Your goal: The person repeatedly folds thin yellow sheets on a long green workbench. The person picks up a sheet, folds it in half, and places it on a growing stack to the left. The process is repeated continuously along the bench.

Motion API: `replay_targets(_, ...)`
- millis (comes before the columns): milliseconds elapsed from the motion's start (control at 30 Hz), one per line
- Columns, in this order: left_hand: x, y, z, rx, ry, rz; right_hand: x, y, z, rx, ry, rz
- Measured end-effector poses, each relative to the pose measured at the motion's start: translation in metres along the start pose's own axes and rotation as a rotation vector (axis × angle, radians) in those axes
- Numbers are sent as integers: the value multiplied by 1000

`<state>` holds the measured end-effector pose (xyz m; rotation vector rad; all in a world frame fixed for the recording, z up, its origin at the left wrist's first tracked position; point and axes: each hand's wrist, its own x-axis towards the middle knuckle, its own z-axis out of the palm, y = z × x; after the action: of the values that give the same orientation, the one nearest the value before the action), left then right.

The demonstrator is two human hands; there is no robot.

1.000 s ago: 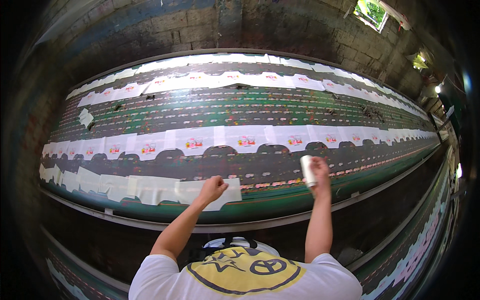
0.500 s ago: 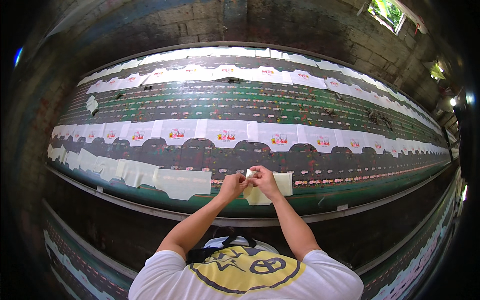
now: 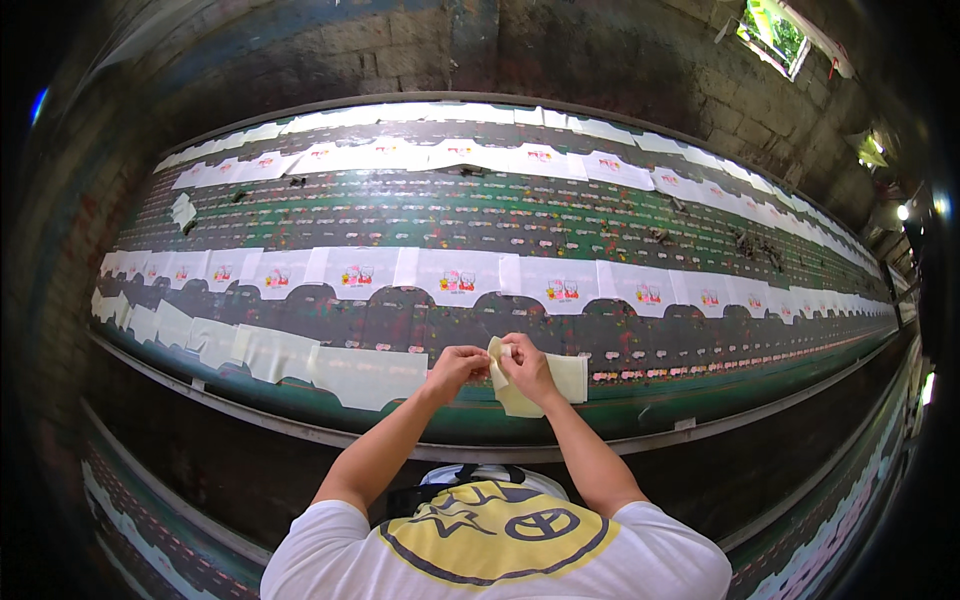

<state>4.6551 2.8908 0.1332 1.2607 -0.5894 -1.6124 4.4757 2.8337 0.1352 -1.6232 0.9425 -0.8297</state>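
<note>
A pale cream cloth piece (image 3: 568, 378) lies near the front edge of the long table, with its left part lifted and bent up. My right hand (image 3: 530, 372) is closed on that raised part, fingers curled over it. Just to its left, my left hand (image 3: 459, 370) has its fingertips pinched together at the raised edge of the same cloth. A row of cream cloth pieces (image 3: 368, 376) lies flat along the front edge, ending just left of my left hand.
The long dark green table (image 3: 640, 415) carries rows of white cloth pieces (image 3: 470, 280) with small coloured cartoon prints. A crumpled white scrap (image 3: 184, 210) lies at the left, and dark bits (image 3: 757, 246) lie at the right. A block wall (image 3: 600, 60) stands behind.
The cloth's left part is raised higher and shows more of its surface between my hands. My left hand has shifted slightly left, apart from the right. The view has moved a little.
</note>
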Motion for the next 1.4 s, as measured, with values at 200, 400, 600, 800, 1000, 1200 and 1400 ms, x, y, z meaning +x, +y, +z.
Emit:
replay_targets(200,13,-2,-15,-41,-71,-41,13,20,0,-275,-8,-297)
replay_targets(400,18,5,-21,-8,-77,-66,17,5,3,-228,-145,-151)
replay_targets(600,32,7,-27,77,-110,-114,22,9,2,-215,-208,-94)
replay_targets(800,37,5,-30,125,-167,-155,22,14,1,-172,-204,-126)
replay_targets(1000,34,4,-23,186,-162,-145,17,11,-2,-89,-242,-25)
replay_targets(1200,34,2,-19,322,-161,-74,15,27,3,-144,-165,-36)
replay_targets(1400,32,1,-16,184,-161,-73,10,29,7,-134,-105,15)
